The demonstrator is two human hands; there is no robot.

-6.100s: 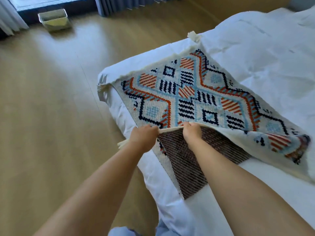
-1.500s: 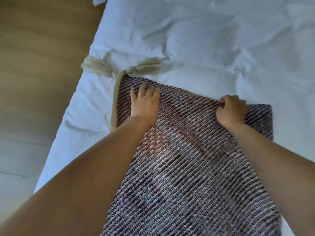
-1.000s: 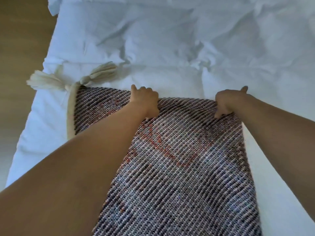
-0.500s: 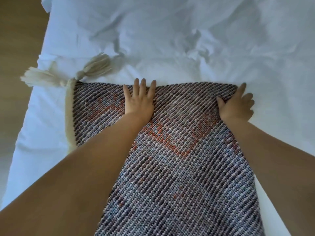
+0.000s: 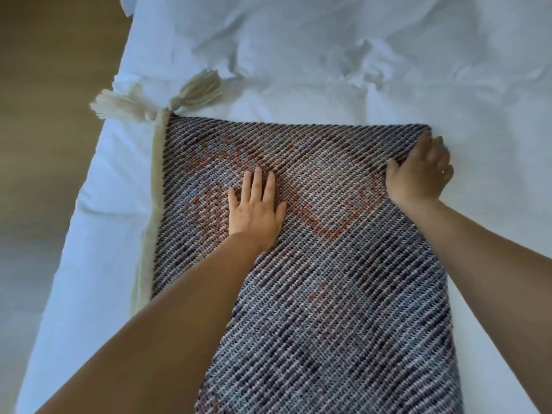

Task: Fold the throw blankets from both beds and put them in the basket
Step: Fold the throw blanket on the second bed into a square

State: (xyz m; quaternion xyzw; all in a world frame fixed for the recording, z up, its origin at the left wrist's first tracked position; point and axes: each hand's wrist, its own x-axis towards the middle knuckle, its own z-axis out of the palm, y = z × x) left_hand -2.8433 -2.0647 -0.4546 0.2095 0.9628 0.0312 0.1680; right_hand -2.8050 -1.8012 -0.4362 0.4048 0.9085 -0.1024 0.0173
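Head view: blanket [image 5: 328, 264], woven and soft, lies folded, reverse side up, on the white bed [image 5: 298, 55]. Left hand [image 5: 254, 213] presses flat and open; right hand [image 5: 421, 177], loosely spread, rests on its right edge, gripping nothing. Likely limp and light; best lifted by the folded edges, not the tassels [image 5: 167, 100].

Bare, sleeveless forearms; a ring on the right grip [image 5: 419, 177]
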